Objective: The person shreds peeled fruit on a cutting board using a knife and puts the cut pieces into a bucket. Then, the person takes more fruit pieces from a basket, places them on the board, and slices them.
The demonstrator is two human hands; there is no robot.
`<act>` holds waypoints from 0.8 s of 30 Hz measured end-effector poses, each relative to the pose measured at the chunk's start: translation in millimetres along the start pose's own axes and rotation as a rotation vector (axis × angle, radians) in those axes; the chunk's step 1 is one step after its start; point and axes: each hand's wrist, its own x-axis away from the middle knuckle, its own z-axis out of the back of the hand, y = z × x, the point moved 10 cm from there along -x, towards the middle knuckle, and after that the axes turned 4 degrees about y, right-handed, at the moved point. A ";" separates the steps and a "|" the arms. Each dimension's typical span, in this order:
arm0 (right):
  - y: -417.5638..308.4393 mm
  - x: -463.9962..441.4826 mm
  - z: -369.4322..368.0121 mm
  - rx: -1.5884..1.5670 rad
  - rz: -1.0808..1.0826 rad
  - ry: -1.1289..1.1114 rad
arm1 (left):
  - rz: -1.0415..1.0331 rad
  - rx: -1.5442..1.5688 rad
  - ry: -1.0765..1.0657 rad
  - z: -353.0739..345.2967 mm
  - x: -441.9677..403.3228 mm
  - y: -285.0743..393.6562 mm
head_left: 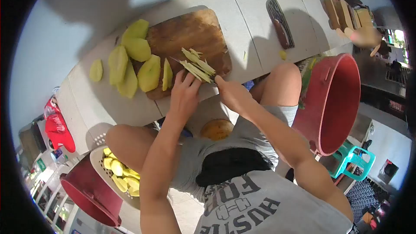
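Pale green fruit strips (197, 66), which look like unripe mango, lie in a small heap at the near right part of a wooden cutting board (186, 30). My right hand (234, 95) is closed at their right end around a knife, its handle hidden in the grip. Only a thin line of the knife blade (174, 59) shows by the strips. My left hand (185, 93) has its fingers bent and pressed against the near side of the strips. Left of it lie a narrow fruit piece (167, 74) and a wide fruit slice (149, 73).
More fruit slices (118, 65) spread over the board's left edge onto the tiled counter (242, 21). A brown-handled tool (281, 26) with a striped part lies at the back right. Red bins (327, 104) flank my legs; a white basket (96, 160) of yellow pieces stands lower left.
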 end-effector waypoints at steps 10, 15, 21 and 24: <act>3.6 9.4 1.5 -0.011 0.022 0.096 | 0.000 0.011 -0.008 -3.7 4.7 -3.9; -1.4 3.7 -1.0 0.011 0.033 0.118 | -0.017 -0.003 0.022 -3.0 7.3 -3.1; -9.7 25.9 13.4 0.021 0.027 0.073 | -0.035 0.012 0.028 -4.4 11.0 -7.3; -1.5 5.8 -2.1 -0.008 0.026 0.074 | -0.016 0.058 0.079 1.6 7.8 -6.8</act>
